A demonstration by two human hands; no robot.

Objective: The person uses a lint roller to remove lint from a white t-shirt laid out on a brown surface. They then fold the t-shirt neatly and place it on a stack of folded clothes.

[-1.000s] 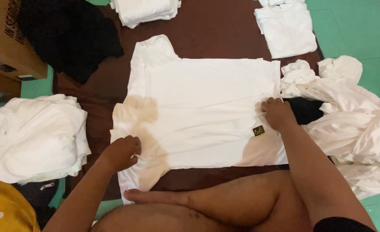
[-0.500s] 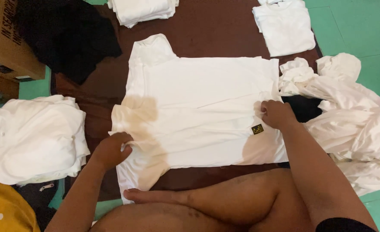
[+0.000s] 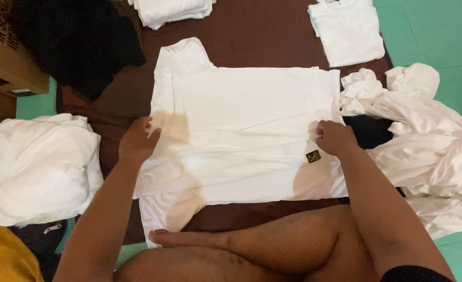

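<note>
Brown mat (image 3: pixel 262 31) — shirt (image 3: pixel 241 130) seemingly between fingers (image 3: pixel 148 125)

Green tiled floor (image 3: pixel 440 31), dark brown mat (image 3: pixel 262 36), cardboard box (image 3: pixel 6 57) at left

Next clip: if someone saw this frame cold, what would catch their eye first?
A white T-shirt spread flat on the dark brown mat fills the middle. The left hand pinches its left edge and the right hand grips its right edge beside a small dark label. Heaps of white garments lie at the left and right, with a folded white shirt at the top right.
</note>
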